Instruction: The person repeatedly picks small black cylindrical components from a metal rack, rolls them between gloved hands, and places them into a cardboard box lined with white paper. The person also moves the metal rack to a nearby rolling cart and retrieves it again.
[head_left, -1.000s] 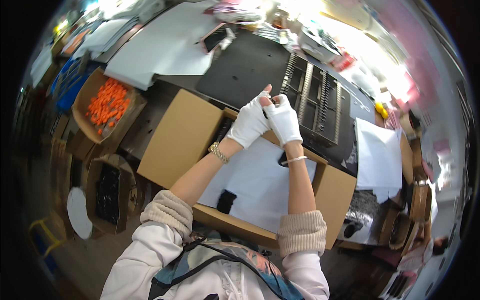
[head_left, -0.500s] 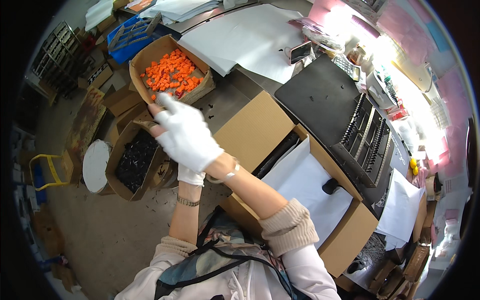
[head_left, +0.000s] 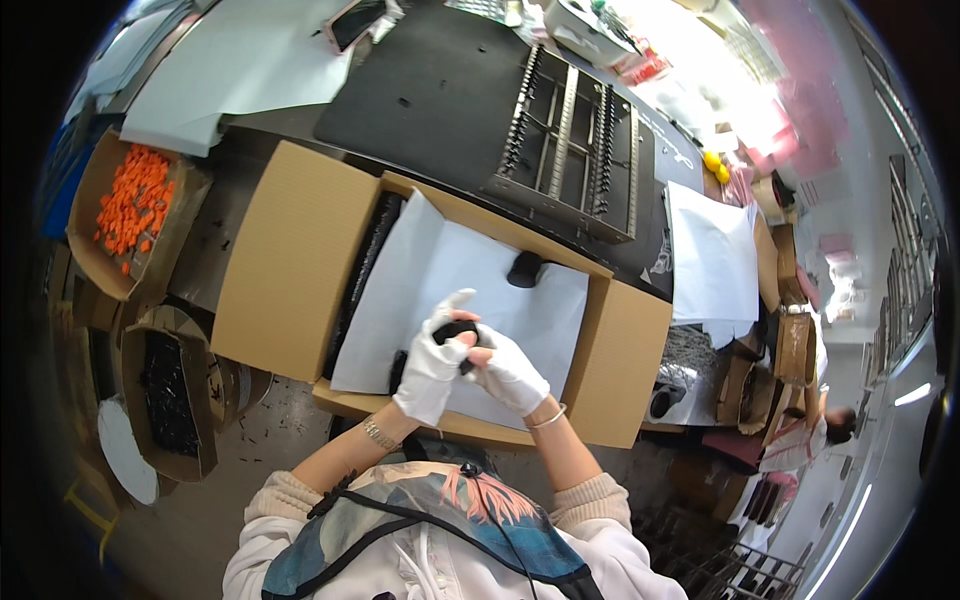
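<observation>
Both hands wear white gloves that leave some fingertips bare. My left hand (head_left: 430,367) and my right hand (head_left: 510,374) meet over an open cardboard box (head_left: 594,340). Between them they grip a small black part (head_left: 455,331), partly hidden by the fingers; its exact kind cannot be made out. White paper (head_left: 480,262) lines the box. A black cylindrical piece (head_left: 523,269) lies on that paper near the far wall, and another black piece (head_left: 398,369) shows beside my left hand. A row of black material (head_left: 365,290) runs along the box's left side.
A metal rack with black coils (head_left: 570,150) stands on a black board (head_left: 430,90) beyond the box. To the left are a carton of orange pieces (head_left: 135,205) and a carton of black pieces (head_left: 170,390). Another person (head_left: 797,440) is far right.
My view has swung right. Both hands have moved from beside the orange-piece and black-piece cartons to above the paper-lined box, where they now hold the black part.
</observation>
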